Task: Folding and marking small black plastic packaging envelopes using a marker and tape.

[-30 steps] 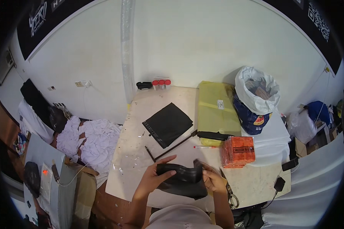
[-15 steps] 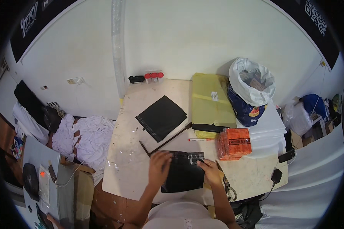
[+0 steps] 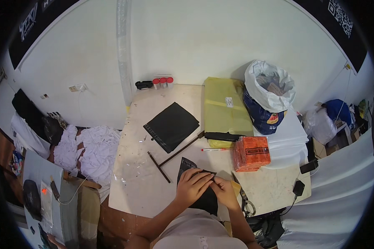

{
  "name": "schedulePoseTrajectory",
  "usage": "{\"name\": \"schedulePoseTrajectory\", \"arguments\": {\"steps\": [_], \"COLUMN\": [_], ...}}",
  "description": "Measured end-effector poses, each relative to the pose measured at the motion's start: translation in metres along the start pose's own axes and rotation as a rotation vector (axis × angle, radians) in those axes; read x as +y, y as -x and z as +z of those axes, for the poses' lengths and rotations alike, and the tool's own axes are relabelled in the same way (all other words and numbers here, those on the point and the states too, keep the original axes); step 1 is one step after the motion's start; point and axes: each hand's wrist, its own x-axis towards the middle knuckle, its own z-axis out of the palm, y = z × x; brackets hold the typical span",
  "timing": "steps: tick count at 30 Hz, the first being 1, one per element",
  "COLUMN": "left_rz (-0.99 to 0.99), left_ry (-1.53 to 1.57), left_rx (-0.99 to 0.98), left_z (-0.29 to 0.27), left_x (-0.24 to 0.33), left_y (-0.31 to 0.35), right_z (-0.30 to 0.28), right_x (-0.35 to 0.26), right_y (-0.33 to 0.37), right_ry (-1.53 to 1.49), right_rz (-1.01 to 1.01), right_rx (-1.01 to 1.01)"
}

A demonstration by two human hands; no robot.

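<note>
Black bag: here it is, the black bag [image 3: 205, 203], up in both hands at the desk's [image 3: 131, 193] near edge, right in front of the white shirt, one corner poking out to the left.
Left hand: the left hand [image 3: 193, 184] lies across the bag's upper part, fingers pressed together and tips meeting the other hand (the thumb is hidden, so whether it pinches I cannot tell).
Right hand: and the right hand [image 3: 224, 191] pinches the bag's upper edge between thumb and fingers.
Dark T-shaped rod: just beyond the bag, the rod [image 3: 158, 167] points its stem toward the far right corner.
Flat black packet: lying askew past the rod, the packet [image 3: 171, 126] sits toward the far edge.
Right side: scissors [image 3: 248, 204] at the near edge, orange packets [image 3: 252, 152] farther in, a red-and-white pen [image 3: 213, 149] beside them.
Far edge: red-lidded jars [image 3: 163, 82] at the left corner, a yellow package [image 3: 226, 103] right of middle, and a blue-and-white sack [image 3: 264, 110] beside it.
</note>
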Motion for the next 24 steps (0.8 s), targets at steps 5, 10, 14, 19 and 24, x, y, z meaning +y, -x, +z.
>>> {"name": "schedulePoseTrajectory", "arguments": {"steps": [5,10,14,19,24], "left_rz": [-0.049,-0.097,-0.162,-0.446,-0.93], "left_ry": [0.071,0.134,0.221,0.5,0.911], "left_rx": [-0.028,-0.066,-0.048,0.012,0.512], "left_z": [-0.002,-0.004,-0.006,-0.003,-0.031], "left_x": [-0.007,-0.014,-0.016,-0.029,-0.079], "left_y": [-0.001,-0.001,0.0,0.014,0.013], "right_z": [0.003,0.001,0.001,0.003,-0.01], "right_x": [-0.021,-0.038,-0.049,-0.032,0.026], "right_y": [0.001,0.002,0.004,0.007,0.015], "right_ry": [0.067,0.194,0.245,0.186,-0.129], "right_rz": [-0.036,-0.058,0.057,0.028,0.184], "right_rx": [0.028,0.006,-0.06,-0.048,-0.006]}}
